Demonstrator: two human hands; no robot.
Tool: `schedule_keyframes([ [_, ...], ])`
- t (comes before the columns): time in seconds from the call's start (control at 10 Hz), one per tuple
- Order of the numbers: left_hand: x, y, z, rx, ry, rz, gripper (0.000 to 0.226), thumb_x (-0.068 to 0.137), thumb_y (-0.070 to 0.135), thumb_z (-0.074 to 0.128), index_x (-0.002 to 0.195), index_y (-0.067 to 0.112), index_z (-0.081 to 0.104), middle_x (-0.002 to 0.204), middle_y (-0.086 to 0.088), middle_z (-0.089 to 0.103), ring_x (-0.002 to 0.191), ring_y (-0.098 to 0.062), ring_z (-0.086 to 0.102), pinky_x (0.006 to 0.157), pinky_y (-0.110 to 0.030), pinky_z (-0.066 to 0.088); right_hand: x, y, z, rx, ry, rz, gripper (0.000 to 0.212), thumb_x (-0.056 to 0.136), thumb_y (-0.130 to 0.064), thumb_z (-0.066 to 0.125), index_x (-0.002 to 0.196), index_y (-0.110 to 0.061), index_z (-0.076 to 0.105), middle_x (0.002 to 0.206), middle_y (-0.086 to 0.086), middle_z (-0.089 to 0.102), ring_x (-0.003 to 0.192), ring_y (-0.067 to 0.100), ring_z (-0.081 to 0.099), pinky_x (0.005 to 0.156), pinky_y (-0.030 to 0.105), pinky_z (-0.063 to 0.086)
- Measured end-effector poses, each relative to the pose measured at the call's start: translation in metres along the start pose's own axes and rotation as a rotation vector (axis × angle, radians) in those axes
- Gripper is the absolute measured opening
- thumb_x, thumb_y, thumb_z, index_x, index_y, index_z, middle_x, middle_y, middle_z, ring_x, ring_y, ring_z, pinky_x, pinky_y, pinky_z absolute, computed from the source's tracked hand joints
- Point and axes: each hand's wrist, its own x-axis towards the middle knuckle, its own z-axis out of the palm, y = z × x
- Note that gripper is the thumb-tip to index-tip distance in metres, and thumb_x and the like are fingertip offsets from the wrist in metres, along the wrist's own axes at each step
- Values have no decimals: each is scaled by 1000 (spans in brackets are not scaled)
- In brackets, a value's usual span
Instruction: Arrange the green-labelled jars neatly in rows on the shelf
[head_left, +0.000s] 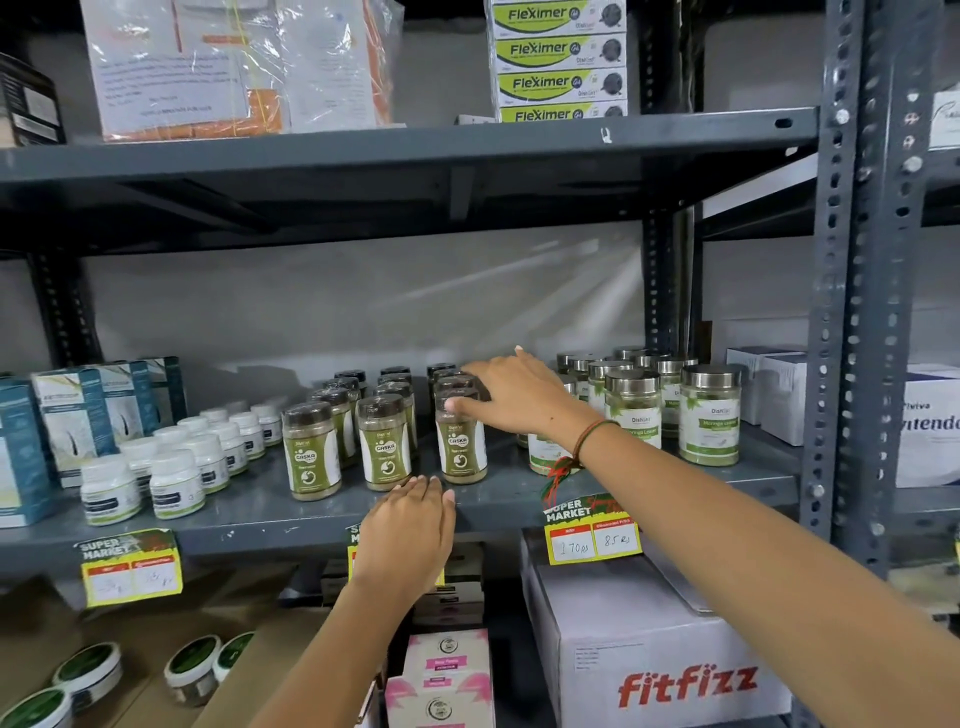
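Several green-labelled jars with dark brown lids stand in three rows running front to back on the grey shelf (519, 501). The front jars are the left one (310, 454), the middle one (383, 444) and the right one (460, 441). My right hand (511, 389) reaches over the right row, its thumb pressing on the front right jar's lid and its fingers spread toward the jars behind. My left hand (408, 525) rests on the shelf's front edge just below the middle and right front jars, fingers together, holding nothing.
Steel-lidded glass jars (709, 415) with pale green labels stand right of my wrist. Small white bottles (174, 480) and teal boxes (78, 415) fill the left. Yellow price tags (592, 535) hang on the shelf edge. A FitFizz carton (675, 665) sits below.
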Motion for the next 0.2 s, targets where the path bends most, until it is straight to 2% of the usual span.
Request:
schedule_keyframes([
  [0.1,3,-1,-6,26,-96,14,49,97,40,23,120,14,57,123,-3,64,112,-21,59,84,-38,53,-12,8,-8,6,53,30,68,93,-67,35,132,-15,58,118,9,70,110,25,64,116,49,20],
  [0.2,9,-2,-13,39,-125,60,45,95,43,22,96,18,60,99,-1,68,90,-24,64,61,-37,49,-24,17,-18,40,187,71,68,97,-62,29,141,-15,50,133,9,62,123,23,58,119,49,18],
])
